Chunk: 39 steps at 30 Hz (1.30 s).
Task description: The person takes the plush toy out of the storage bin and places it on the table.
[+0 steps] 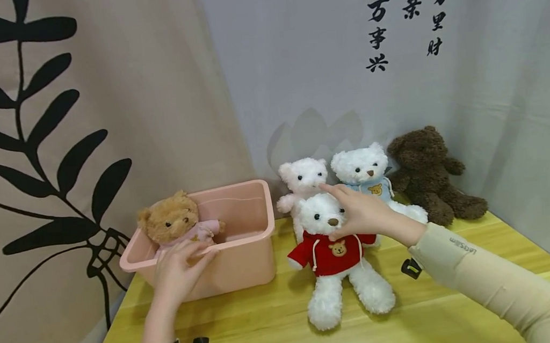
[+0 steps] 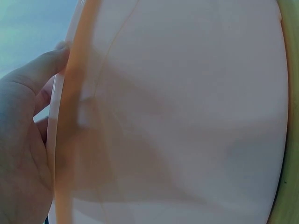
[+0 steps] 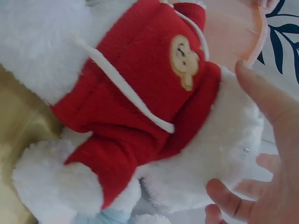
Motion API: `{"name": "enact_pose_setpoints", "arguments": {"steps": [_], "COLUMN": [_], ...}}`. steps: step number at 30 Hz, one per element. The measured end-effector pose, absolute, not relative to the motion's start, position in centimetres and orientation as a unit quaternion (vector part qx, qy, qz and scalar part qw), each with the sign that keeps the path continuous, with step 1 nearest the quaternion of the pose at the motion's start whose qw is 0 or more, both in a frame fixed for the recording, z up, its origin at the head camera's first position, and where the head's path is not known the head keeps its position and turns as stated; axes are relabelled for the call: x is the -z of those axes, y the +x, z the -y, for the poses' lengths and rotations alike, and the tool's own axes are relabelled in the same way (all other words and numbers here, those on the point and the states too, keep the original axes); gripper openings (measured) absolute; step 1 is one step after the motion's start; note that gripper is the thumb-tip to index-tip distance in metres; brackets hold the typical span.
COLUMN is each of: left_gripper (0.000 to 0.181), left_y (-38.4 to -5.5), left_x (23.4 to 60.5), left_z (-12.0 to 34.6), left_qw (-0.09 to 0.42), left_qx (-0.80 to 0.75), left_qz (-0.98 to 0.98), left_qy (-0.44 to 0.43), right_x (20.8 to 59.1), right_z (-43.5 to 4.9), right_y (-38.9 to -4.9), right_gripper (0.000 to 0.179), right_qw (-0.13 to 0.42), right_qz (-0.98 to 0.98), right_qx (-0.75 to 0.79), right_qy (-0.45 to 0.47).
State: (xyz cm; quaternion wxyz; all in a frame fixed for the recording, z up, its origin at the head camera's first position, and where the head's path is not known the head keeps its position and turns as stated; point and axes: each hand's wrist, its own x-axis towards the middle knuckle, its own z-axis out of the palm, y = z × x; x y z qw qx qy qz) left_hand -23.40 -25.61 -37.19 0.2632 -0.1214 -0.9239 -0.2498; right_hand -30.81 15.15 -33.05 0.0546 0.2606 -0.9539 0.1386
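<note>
A pink plastic bin [image 1: 243,260] stands at the left of the table, and a light brown teddy bear [image 1: 174,220] in a pink top sits inside it. My left hand [image 1: 178,270] holds the bin's near rim, thumb on the rim and fingers reaching over it beside the bear. Toward the middle sits a white teddy bear [image 1: 337,255] in a red hoodie, facing me. Around its head my right hand [image 1: 363,213] is spread, thumb and fingers wide apart. The right wrist view has the thumb [image 3: 261,93] near the white head; contact is unclear.
Behind the red-hoodie bear sit a pale pink-white bear [image 1: 303,174] and a white bear [image 1: 362,165] in a blue top. A dark brown bear [image 1: 423,176] leans at the back right. A printed curtain [image 1: 176,93] hangs behind the wooden table [image 1: 248,329].
</note>
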Motion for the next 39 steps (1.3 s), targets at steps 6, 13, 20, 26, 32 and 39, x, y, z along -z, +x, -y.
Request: {"name": "enact_pose_setpoints", "arguments": {"steps": [6, 13, 20, 26, 32, 39], "left_gripper": [0.029, 0.027, 0.027, 0.028, 0.026, 0.023], "left_y": [-23.3, -23.2, -22.9, -22.8, -23.0, -22.8], "left_x": [36.7, 36.3, 36.7, 36.9, 36.7, 36.8], "left_z": [26.2, 27.0, 27.3, 27.2, 27.1, 26.5], "left_qw": [0.281, 0.292, 0.286, 0.281, 0.289, 0.287], "left_qx": [0.242, 0.228, 0.238, 0.236, 0.236, 0.238], "left_qz": [0.920, 0.920, 0.920, 0.922, 0.918, 0.916], "left_qy": [-0.126, -0.128, -0.124, -0.126, -0.135, -0.148], "right_x": [31.2, 28.1, 23.1, 20.7, 19.5, 20.4], "right_z": [-14.4, -11.9, -5.7, 0.1, 4.5, 7.5], "right_y": [-30.8, -30.6, -30.8, -32.1, -34.5, -37.1], "right_gripper": [0.104, 0.081, 0.067, 0.067, 0.066, 0.058], "right_qw": [0.075, 0.106, 0.136, 0.131, 0.157, 0.229], "right_qz": [0.952, 0.936, 0.914, 0.903, 0.886, 0.866], "right_qx": [-0.139, -0.157, -0.140, -0.107, -0.132, -0.144], "right_qy": [0.261, 0.296, 0.357, 0.395, 0.417, 0.420]}}
